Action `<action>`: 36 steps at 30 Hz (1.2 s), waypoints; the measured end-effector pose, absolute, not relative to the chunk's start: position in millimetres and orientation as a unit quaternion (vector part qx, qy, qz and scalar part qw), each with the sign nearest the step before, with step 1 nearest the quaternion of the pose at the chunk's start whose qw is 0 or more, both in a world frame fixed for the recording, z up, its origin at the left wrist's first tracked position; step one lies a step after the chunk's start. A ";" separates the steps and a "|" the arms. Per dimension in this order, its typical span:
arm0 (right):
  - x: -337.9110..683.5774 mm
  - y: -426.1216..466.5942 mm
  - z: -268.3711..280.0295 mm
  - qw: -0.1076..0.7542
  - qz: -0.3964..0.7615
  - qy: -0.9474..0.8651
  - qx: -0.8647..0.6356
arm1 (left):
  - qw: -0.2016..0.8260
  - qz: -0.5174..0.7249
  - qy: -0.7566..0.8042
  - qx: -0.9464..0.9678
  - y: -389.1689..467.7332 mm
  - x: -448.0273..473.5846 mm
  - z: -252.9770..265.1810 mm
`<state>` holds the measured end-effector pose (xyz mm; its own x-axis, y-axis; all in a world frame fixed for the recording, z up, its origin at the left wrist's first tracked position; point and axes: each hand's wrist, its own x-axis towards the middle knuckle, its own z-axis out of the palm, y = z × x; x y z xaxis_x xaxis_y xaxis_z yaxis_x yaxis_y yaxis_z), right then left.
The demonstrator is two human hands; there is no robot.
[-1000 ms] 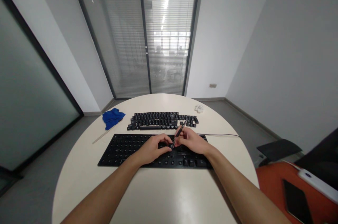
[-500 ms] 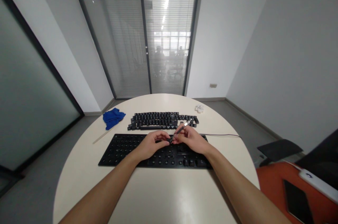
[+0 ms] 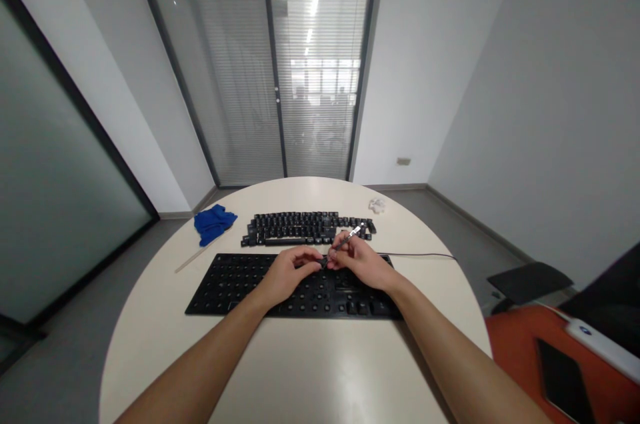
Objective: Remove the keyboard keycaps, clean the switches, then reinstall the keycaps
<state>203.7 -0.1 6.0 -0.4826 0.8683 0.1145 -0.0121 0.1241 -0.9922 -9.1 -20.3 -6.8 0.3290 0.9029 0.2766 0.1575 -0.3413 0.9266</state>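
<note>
A black keyboard [image 3: 227, 285], with most of its keycaps off, lies in front of me on the table. Above its middle my left hand [image 3: 285, 274] pinches a small black keycap [image 3: 323, 263], partly hidden by the fingertips. My right hand [image 3: 369, 265] grips a slim pen-like tool [image 3: 355, 232] with a dark shaft and a silver upper end. Its lower tip meets the keycap between both hands; the exact kind of tool is unclear. Behind the keyboard, loose black keycaps [image 3: 290, 227] are laid out in rows.
A crumpled blue cloth [image 3: 214, 224] and a thin wooden stick [image 3: 195, 257] lie at the left of the round table [image 3: 300, 371]. White crumpled tissue [image 3: 377, 205] sits at the back right. The keyboard's cable [image 3: 420, 255] runs rightward. An orange chair [image 3: 520, 351] holds a dark phone-like slab [image 3: 565, 381].
The pen-like tool has shifted and tilted slightly in my right fingers. Both hands stay in nearly the same place over the keyboard.
</note>
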 end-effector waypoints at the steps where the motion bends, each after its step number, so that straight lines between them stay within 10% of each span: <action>1: 204.1 0.2 5.2 0.379 0.577 -0.642 -0.334 | 0.420 0.432 0.384 0.699 -21.3 -8.6 -5.8; 25: 210.3 8.2 10.5 0.446 0.583 -0.551 -0.396 | 0.426 0.463 0.417 0.656 -15.7 -7.8 -12.4; 36: 220.5 3.8 14.4 0.297 0.542 -0.661 -0.425 | 0.381 0.451 0.425 0.686 -16.9 -8.2 -12.3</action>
<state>220.5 3.8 14.4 -0.4628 0.8838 -0.0689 0.2403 0.0502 -0.9694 -8.2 -16.9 -12.3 0.2322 0.9268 0.2952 0.2395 -0.3486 0.9061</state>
